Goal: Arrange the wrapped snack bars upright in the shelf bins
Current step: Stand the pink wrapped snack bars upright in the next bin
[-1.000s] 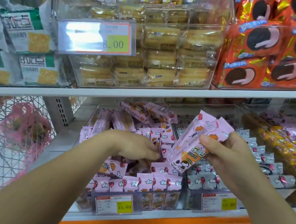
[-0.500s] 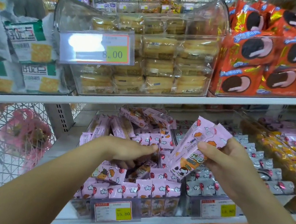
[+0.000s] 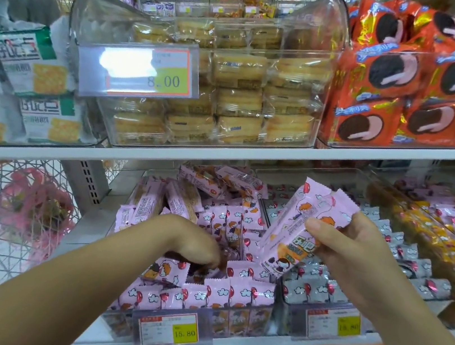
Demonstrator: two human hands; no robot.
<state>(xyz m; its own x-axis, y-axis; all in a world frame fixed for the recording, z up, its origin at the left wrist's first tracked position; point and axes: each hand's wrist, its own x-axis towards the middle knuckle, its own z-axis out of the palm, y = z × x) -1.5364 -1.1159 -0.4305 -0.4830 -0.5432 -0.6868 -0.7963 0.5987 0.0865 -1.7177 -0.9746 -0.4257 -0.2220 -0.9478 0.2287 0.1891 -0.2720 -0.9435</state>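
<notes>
My right hand (image 3: 353, 250) holds a small stack of pink wrapped snack bars (image 3: 297, 227), tilted, above the clear bin (image 3: 238, 326) on the lower shelf. That bin holds several pink bars: upright rows (image 3: 229, 293) at the front, a loose heap (image 3: 197, 191) at the back. My left hand (image 3: 195, 244) reaches palm down into the bin's middle, its fingers curled among the bars; what they grip is hidden.
A neighbouring clear bin of grey wrapped bars (image 3: 318, 289) stands to the right, with yellow and pink packs (image 3: 447, 234) beyond. The white upper shelf (image 3: 222, 157) carries a clear cookie bin (image 3: 232, 90) and red packs (image 3: 409, 96). A wire basket (image 3: 1, 212) sits left.
My left hand has dipped deeper into the bin and its fingers have curled. The right hand has kept the pink bars at about the same place.
</notes>
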